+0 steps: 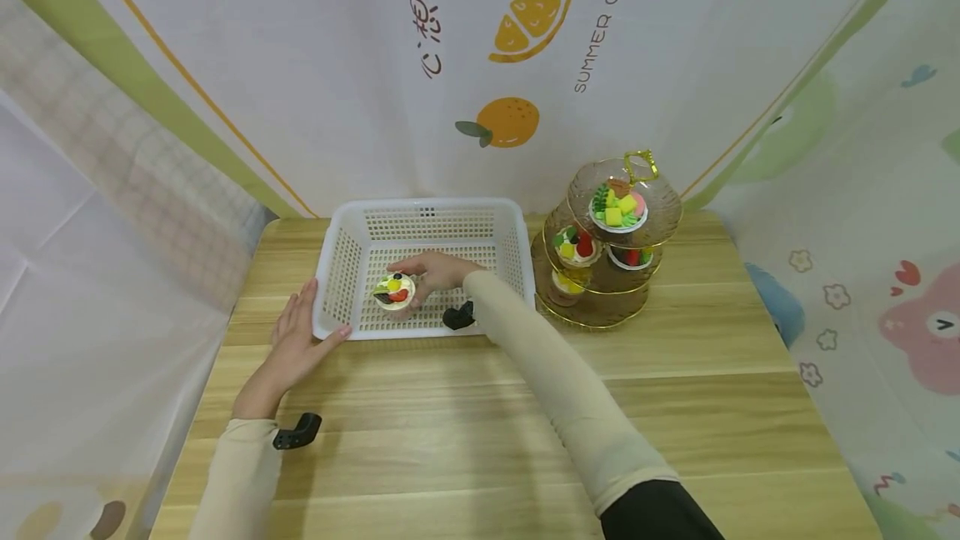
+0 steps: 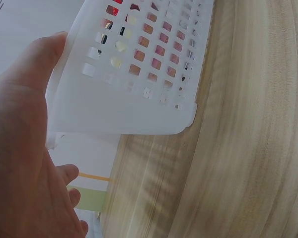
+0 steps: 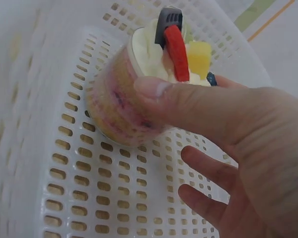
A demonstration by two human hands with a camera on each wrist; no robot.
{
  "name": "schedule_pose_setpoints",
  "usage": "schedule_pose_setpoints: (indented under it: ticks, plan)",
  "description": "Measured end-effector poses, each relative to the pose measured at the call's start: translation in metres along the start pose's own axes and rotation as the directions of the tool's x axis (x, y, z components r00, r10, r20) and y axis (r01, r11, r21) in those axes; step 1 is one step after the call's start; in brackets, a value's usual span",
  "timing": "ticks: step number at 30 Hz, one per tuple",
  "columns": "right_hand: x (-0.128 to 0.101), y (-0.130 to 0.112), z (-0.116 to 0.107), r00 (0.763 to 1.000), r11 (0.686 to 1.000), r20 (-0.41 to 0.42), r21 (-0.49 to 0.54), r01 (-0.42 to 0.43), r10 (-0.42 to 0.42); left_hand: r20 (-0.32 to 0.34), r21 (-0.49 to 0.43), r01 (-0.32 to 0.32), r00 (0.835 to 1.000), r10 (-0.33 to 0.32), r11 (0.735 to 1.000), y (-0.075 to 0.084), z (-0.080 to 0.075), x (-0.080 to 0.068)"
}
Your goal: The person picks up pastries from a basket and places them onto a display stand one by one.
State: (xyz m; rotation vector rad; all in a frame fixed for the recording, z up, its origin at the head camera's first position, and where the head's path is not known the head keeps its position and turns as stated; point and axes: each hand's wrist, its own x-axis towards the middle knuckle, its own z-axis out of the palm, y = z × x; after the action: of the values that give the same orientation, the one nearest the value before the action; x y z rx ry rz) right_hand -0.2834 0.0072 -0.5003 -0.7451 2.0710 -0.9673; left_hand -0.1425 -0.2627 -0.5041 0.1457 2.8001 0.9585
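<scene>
Dessert cup: a small cake cup [image 3: 120, 101] topped with cream and fruit pieces, inside the white basket [image 1: 420, 219], toward its front left part; whether its base already sits on the perforated floor or is just above it I cannot tell.
Right hand: the right hand [image 1: 437, 271] reaches into the basket and pinches the cup, thumb across its side and fingers behind it; the lower fingers are loose and spread over the basket floor.
Left hand: the left hand [image 1: 298, 338] is flat with straight fingers, resting against the basket's front left corner and steadying it, not gripping anything.
Basket: stands on the wooden surface [image 1: 480, 423], near its far edge.
Stand: a tiered glass dessert stand [image 1: 606, 248] just right of the basket, carrying several more fruit-topped cups.
Step in hand: judged from the grip, the cup is at the basket floor, either being set down or picked up; which one the pictures do not show.
Next move calls for: keeping the cup upright so the topping stays on, and the basket held still.
</scene>
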Motion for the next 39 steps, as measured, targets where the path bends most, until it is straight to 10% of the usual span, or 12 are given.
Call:
schedule_pose_setpoints:
  ticks: [28, 39]
  plan:
    - [0.006, -0.002, 0.005, 0.999, 0.996, -0.022, -0.077, -0.034, 0.033, -0.021, -0.014, -0.016, 1.0, 0.015, 1.0, 0.0, 0.003, 0.001]
    - [-0.007, -0.006, -0.01, 0.979, 0.998, -0.205, -0.056, 0.008, -0.019, -0.015, -0.01, -0.005, 1.0, 0.005, 1.0, -0.003, 0.003, 0.0]
